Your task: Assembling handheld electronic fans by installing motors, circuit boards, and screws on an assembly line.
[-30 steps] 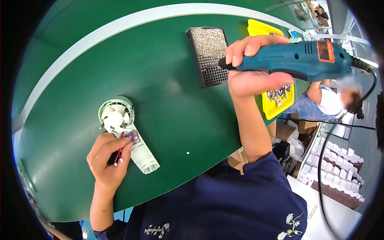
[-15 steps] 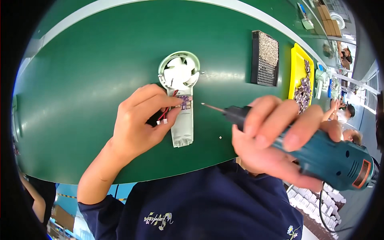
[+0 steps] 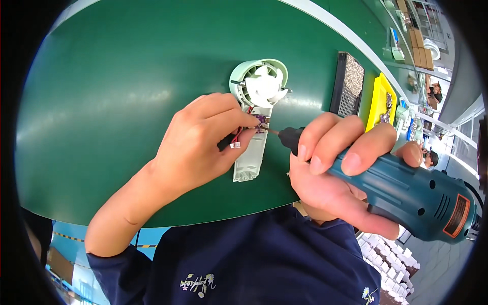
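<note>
Holding purple circuit board (image 3: pixel 261 121) with nearly closed left hand (image 3: pixel 201 133), right hand (image 3: pixel 329 184) wrapped around teal screwdriver (image 3: pixel 406 190)

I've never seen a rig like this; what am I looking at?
No robot here: a person works bare-handed, filmed from above by a wide fisheye camera on their head, so straight edges bend. The right hand grips a teal power driver, its thin bit aimed at a purple circuit board. The left hand has its fingers at that board, on a pale green fan unit. On the green table, to the right, are a black tray and a yellow tray.
</note>
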### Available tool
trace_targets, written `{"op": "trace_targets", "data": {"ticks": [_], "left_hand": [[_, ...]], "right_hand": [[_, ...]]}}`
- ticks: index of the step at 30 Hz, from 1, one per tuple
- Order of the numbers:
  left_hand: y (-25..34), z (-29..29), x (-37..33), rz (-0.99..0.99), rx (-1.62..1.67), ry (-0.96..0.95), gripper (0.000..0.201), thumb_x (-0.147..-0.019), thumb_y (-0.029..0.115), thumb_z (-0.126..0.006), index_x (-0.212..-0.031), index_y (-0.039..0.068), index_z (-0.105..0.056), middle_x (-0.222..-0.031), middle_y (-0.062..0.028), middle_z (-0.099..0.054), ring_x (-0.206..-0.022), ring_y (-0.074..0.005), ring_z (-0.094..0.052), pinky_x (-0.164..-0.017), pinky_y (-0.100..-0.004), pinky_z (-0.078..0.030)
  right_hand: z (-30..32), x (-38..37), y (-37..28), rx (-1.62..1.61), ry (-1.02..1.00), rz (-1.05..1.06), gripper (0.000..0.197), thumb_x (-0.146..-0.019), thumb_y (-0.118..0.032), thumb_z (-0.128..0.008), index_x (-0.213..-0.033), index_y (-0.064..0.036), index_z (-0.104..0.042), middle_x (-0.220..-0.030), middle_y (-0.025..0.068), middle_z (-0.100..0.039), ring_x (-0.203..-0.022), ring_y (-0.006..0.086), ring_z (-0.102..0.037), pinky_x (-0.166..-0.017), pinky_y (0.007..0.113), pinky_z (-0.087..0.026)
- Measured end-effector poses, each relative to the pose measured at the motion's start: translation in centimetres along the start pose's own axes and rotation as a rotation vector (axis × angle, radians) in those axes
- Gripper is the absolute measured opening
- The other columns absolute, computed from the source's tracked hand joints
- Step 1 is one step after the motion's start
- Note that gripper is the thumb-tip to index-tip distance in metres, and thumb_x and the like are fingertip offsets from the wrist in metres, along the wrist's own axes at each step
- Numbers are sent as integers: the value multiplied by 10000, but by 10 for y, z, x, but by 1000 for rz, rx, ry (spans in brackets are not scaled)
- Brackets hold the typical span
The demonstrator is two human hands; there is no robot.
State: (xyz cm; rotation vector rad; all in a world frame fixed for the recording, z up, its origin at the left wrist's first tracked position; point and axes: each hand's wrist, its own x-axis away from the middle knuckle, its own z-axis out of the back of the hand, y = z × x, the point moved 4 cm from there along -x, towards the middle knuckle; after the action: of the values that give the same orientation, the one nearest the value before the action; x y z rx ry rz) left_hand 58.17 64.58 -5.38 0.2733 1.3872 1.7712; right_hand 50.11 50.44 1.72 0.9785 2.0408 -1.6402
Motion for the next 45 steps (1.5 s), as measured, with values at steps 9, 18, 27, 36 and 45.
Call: {"op": "trace_targets", "data": {"ticks": [9,18,27,36,45], "left_hand": [[2,-5,-2,7,13,11,218,-756,-68,-798,-945,22,-736,-837,-89,-647,-746,-247,-638,-630,-354,-527],[2,-8,-3,-31,-8,29,225,-752,-65,-799,-946,34,-740,-836,-80,-647,-758,-248,-640,-646,-353,-535],[-2,-7,1,46,39,-21,174,-799,-31,-776,-956,26,-728,-820,-92,-637,-737,-240,-635,-651,-362,-529],[0,-5,-1,120,47,-28,214,-834,44,-746,-1037,72,-684,-805,-59,-610,-749,-262,-630,-690,-407,-524],[-3,-3,-1,42,22,-25,189,-817,51,-762,-979,67,-664,-842,-59,-642,-786,-273,-646,-698,-413,-528]], "right_hand": [[4,1,-5,56,6,-10,859,-904,-743,-618,-1485,-165,-363,-1019,96,-567,-675,248,-571,-597,411,-482],[0,12,-3,41,-90,14,761,-929,-663,-653,-1443,-153,-420,-983,85,-556,-663,240,-538,-583,415,-456],[36,-22,-3,-124,236,-319,609,-1024,-605,-557,-1380,-115,-493,-988,54,-571,-640,153,-518,-556,312,-451],[106,59,-10,1278,181,-931,380,-1015,-288,-702,-1231,14,-620,-992,69,-659,-849,141,-644,-777,281,-526],[8,19,1,806,-364,-656,263,-874,90,-731,-1125,15,-759,-1145,91,-650,-840,128,-644,-705,245,-514]]}}
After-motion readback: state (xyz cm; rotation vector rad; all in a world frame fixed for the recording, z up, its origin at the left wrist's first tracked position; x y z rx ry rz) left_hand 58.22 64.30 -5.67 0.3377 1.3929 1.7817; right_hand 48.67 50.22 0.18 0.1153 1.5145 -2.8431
